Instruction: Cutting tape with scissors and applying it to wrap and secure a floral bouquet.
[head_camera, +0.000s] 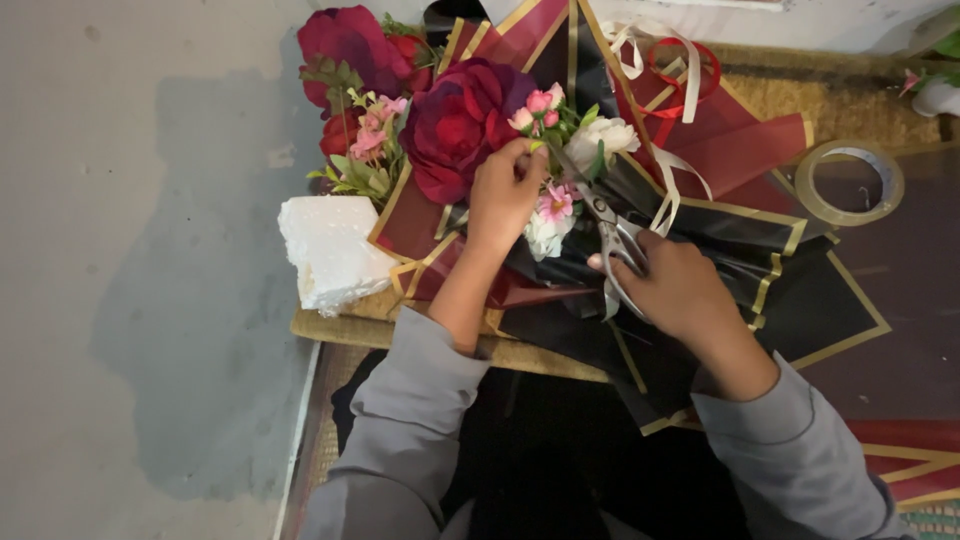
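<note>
We cannot see the stems of the bouquet (470, 130): the black-and-red wrapping paper (740, 230) with gold edging swallows them, and our forearms in grey sleeves cover the lower part of the wrap towards 6 o'clock. Our left hand (505, 195) rests in the middle of the blooms, its fingers (520, 160) closed together on a small sprig of pink buds, so the greenery beneath is hidden. Our right hand (680, 290) is clamped on the handles of the silver scissors (610, 235), which it mostly covers; we cannot tell how far the blades stand apart, since their tips vanish among the white flowers. The scissors' long axis runs from 4 o'clock to 10 o'clock, tips towards the blooms. The bouquet lies on a woven mat (340, 325) with its flower heads at 11 o'clock and its wrapped end near us. A white foam block (330, 250) touches the wrap at 9 o'clock, overhanging the mat's left edge; beyond it the grey floor (130, 250) gives open room. A roll of clear tape (850, 180) lies at 3 o'clock, apart from the paper's corner. Ribbon (670, 80) curls at 1 o'clock, and the frame cuts off the top of the wrap.
</note>
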